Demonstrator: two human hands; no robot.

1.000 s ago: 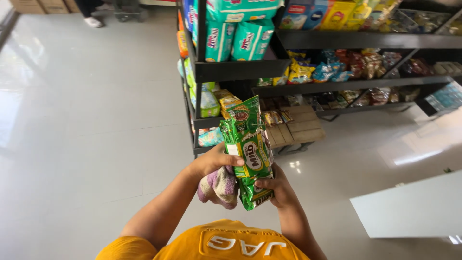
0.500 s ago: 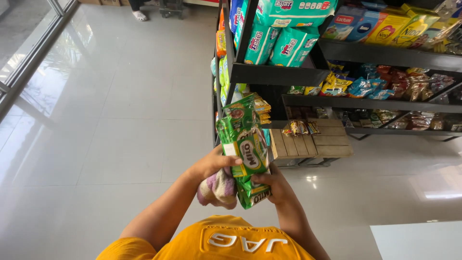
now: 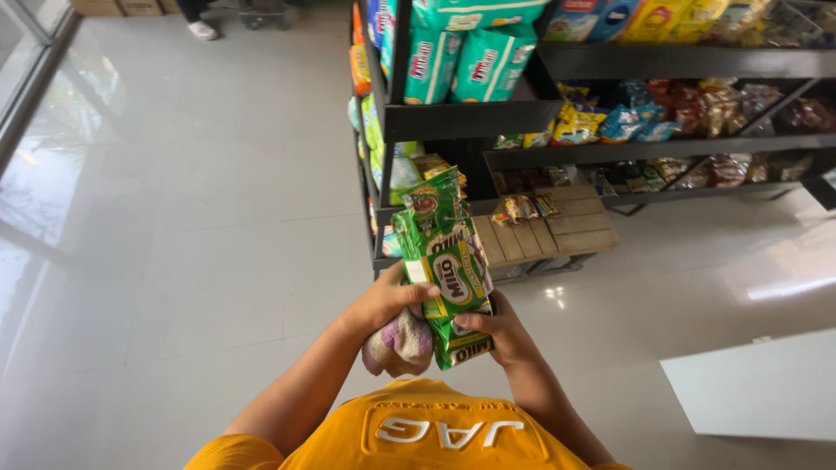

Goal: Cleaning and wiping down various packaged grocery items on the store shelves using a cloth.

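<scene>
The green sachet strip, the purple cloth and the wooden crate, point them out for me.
green sachet strip (image 3: 448, 270), head view, middle of the front sachet
purple cloth (image 3: 399, 344), head view, bunched lower part
wooden crate (image 3: 544, 231), head view, top slats

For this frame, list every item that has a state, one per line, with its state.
Green packets: sealed, held upright in a bunch by both hands.
Left hand: closed on the packets and a cloth.
Right hand: gripping the packets' lower end.
Cloth: bunched, hanging under the left hand.
Shelves: stocked.

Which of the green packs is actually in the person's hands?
The green sachet strip, gripped by both the left hand and right hand; the teal packs sit on the shelf.
</scene>
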